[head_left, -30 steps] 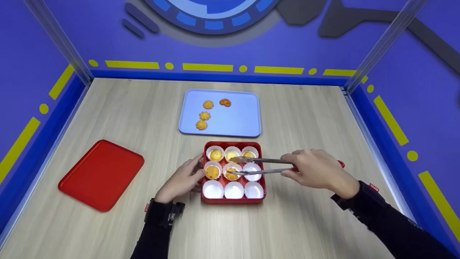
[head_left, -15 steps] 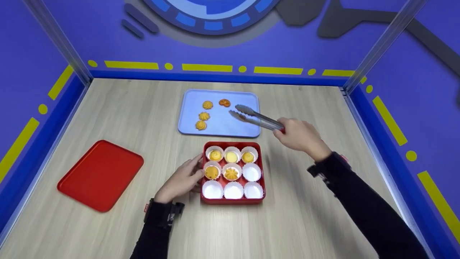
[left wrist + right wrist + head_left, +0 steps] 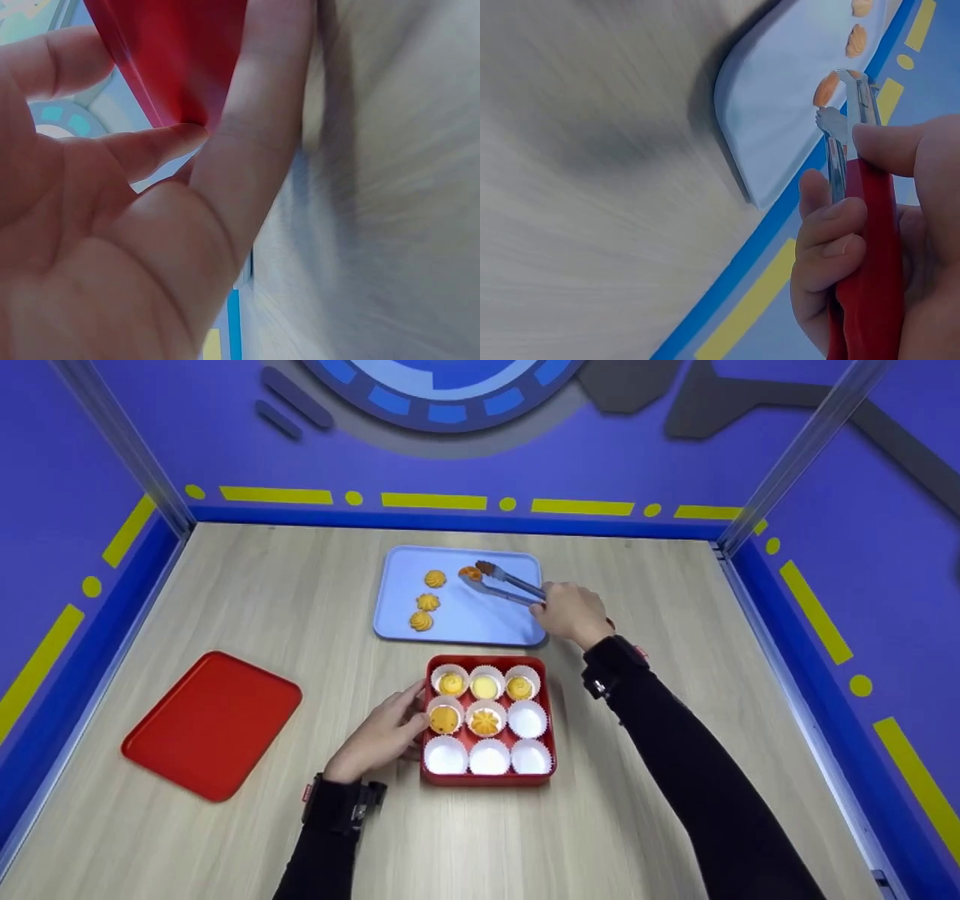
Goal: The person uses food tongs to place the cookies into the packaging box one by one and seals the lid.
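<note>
Nearest, the left hand (image 3: 382,735) is resting its fingers against the side of the red box (image 3: 487,781) — steadying it, I suppose, so that it is not sliding. Inside, white paper cups (image 3: 489,757) are standing in three rows, probably for separating the pieces; five are holding small pastries (image 3: 484,723). The red tray (image 3: 214,724) is lying to the left, well apart from the box. Farther, the right hand (image 3: 576,613) is gripping the tongs (image 3: 874,240) by their red handles, fingers and thumb curled round, which may be sparing the food from touch. The tongs' arms are standing apart, around the brown biscuit (image 3: 469,573) on the blue tray (image 3: 502,622); whether their tips are touching it, I cannot tell. Near it, three swirled biscuits (image 3: 427,601) are lying in a slanting line. As for writing, the wrist straps (image 3: 615,658) are showing red tags (image 3: 640,652) — too small for reading — and the back wall (image 3: 247,465) is bearing shapes, no visible words.
</note>
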{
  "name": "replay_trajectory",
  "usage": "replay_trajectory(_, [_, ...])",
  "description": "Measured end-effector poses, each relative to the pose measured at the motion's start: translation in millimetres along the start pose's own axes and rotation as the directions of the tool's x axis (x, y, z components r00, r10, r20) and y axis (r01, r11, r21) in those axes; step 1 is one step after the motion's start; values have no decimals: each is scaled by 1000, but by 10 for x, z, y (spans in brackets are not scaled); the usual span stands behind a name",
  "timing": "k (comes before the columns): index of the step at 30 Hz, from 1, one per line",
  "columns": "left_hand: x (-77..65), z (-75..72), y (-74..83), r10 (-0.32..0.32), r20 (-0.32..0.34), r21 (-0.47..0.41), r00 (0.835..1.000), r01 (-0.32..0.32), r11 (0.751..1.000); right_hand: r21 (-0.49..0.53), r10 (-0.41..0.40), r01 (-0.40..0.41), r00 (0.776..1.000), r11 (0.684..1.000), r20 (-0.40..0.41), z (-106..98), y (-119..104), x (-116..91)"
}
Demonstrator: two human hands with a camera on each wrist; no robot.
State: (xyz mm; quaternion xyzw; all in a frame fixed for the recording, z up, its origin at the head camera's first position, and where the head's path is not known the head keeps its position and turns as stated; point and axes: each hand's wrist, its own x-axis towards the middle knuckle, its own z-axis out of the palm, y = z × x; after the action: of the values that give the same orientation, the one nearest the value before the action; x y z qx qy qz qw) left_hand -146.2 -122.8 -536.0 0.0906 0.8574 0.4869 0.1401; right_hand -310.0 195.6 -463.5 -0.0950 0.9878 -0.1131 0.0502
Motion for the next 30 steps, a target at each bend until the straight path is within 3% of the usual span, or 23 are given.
replay_trajectory(7, [6,0,10,-14,5,11,1000,14,1000,-92,-7,2,999,996,-50,72,-59,107])
replay_trajectory(17, [7,2,15,-4,-4,37,1000,4,999,-138,-52,48,998,989,-21,39,44,152])
replay_trajectory(23, [10,-3,17,-7,-7,35,1000,7,999,-160,-78,84,996,984,45,-125,106,74])
replay_trajectory(30, [-3,-7,6,2,-2,41,1000,-2,999,-217,-65,99,985,971,158,-475,43,-26])
